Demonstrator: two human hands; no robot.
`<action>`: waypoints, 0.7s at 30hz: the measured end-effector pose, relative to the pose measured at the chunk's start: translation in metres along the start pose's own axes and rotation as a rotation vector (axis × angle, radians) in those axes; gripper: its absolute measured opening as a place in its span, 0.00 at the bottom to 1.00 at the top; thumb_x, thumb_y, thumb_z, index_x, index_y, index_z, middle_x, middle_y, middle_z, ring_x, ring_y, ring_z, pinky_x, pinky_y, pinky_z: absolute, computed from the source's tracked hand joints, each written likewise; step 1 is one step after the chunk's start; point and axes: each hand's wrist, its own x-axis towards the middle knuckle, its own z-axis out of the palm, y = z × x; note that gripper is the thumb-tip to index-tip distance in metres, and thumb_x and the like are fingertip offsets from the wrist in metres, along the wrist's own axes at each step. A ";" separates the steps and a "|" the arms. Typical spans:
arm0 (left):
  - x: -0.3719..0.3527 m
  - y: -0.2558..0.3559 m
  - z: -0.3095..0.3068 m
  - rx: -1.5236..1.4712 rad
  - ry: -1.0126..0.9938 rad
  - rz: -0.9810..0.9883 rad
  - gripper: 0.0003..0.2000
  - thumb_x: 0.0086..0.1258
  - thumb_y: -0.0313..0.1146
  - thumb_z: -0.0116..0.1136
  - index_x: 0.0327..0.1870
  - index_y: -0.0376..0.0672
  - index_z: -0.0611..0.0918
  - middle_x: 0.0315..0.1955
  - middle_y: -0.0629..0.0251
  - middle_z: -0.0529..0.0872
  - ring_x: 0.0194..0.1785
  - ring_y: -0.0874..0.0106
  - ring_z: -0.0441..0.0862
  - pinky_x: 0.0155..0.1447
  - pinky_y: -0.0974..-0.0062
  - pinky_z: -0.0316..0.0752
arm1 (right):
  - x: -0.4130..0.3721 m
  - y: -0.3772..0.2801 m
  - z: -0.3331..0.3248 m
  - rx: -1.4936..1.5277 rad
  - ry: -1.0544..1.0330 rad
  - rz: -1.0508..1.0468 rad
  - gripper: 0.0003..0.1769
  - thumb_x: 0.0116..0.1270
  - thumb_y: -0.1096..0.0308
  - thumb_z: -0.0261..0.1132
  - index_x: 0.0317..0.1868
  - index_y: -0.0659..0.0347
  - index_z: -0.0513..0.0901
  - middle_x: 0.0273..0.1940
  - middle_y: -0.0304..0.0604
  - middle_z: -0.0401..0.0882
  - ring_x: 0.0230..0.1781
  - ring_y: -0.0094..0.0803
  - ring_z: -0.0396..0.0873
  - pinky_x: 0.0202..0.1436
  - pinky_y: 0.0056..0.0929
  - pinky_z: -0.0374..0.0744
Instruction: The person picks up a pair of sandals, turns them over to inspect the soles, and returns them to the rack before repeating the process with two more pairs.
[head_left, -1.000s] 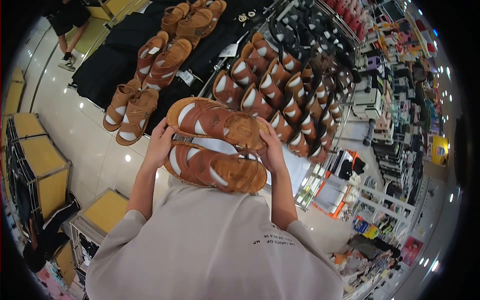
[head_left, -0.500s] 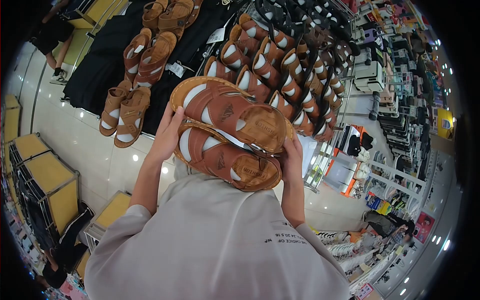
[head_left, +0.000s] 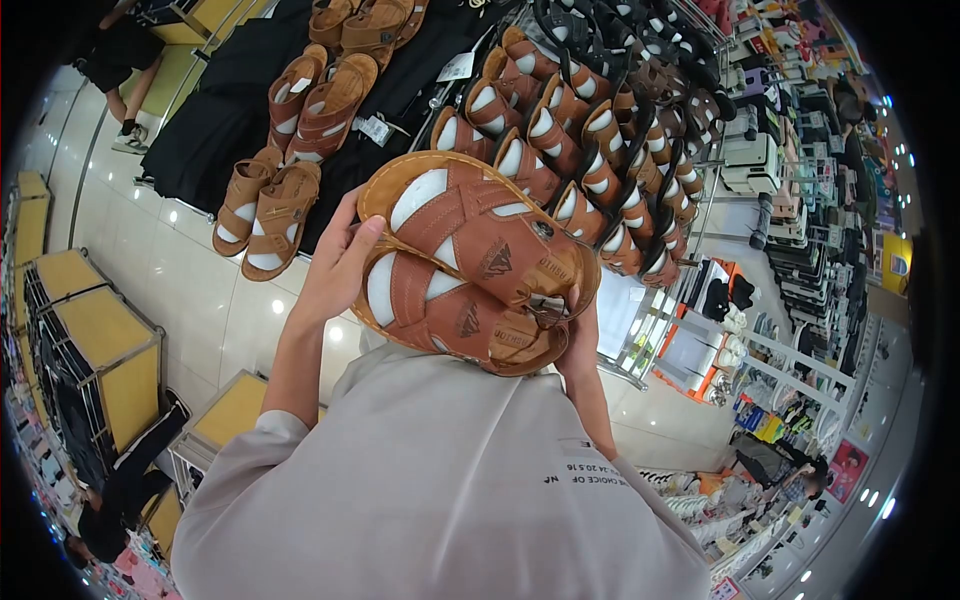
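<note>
A pair of brown sandals, an upper one (head_left: 470, 215) and a lower one (head_left: 440, 310), is held together in front of my grey shirt. White stuffing shows under their crossed straps. My left hand (head_left: 343, 262) grips the toe ends at the left, its thumb against the upper sandal's rim. At the heel ends on the right is my right hand (head_left: 583, 335), its fingers partly hidden behind the soles and straps. The two sandals touch along their sides.
Beyond them, a rack holds rows of brown sandals (head_left: 555, 135). Paired sandals (head_left: 285, 215) lie on black cloth (head_left: 205, 130) at the upper left. Yellow-topped stands (head_left: 95, 325) are at left. Other people (head_left: 120, 60) are farther off.
The sandals have tilted in my hands, showing more of their upper straps. The view has shifted, so the rack and displayed sandals appear farther right.
</note>
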 end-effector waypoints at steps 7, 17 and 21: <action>-0.003 0.003 0.000 -0.029 0.031 -0.021 0.20 0.78 0.32 0.46 0.68 0.38 0.66 0.56 0.60 0.78 0.56 0.76 0.76 0.62 0.75 0.70 | -0.021 -0.016 0.021 -0.117 0.078 -0.227 0.22 0.73 0.66 0.59 0.63 0.64 0.68 0.54 0.41 0.75 0.55 0.27 0.74 0.58 0.28 0.73; 0.003 -0.027 -0.002 -0.334 0.188 0.106 0.22 0.79 0.47 0.39 0.63 0.39 0.70 0.54 0.62 0.81 0.57 0.72 0.78 0.63 0.72 0.69 | -0.030 -0.034 0.030 -0.322 -0.023 -0.603 0.20 0.66 0.74 0.59 0.57 0.71 0.71 0.47 0.42 0.76 0.48 0.25 0.73 0.56 0.24 0.69; 0.009 -0.026 -0.003 -0.241 0.266 0.072 0.27 0.77 0.54 0.41 0.65 0.41 0.69 0.55 0.61 0.81 0.58 0.71 0.78 0.65 0.70 0.67 | -0.031 -0.035 0.033 -0.338 -0.006 -0.660 0.22 0.66 0.73 0.60 0.59 0.71 0.71 0.50 0.44 0.77 0.50 0.26 0.73 0.57 0.24 0.69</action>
